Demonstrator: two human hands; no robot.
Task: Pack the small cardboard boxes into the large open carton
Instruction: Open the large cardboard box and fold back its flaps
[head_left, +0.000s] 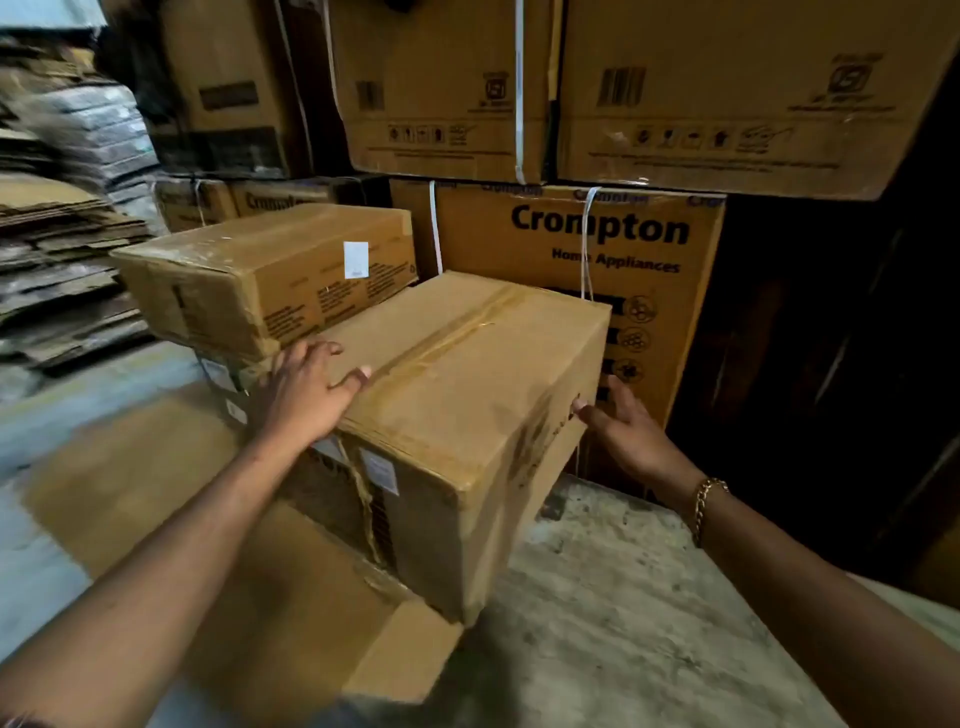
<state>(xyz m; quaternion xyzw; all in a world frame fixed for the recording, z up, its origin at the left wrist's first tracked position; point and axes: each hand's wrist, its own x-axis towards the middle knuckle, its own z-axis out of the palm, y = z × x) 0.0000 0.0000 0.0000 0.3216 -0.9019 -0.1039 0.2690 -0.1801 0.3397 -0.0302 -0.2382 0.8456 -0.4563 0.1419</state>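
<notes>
A taped brown cardboard box (467, 395) stands in the middle, its near corner over the concrete floor. My left hand (306, 384) rests on the box's top left edge with fingers spread. At the box's right side, my right hand (623, 421) touches the wall with straight fingers. A second brown box (249, 270) with a white label sits behind it to the left, on top of another box. No open carton is in view.
Large Crompton cartons (597, 244) are stacked against the back wall, with more above. Flattened cardboard piles (62, 270) lie at the left. A flat cardboard sheet (171, 493) covers the floor under my left arm. Bare concrete floor (623, 597) lies at the lower right.
</notes>
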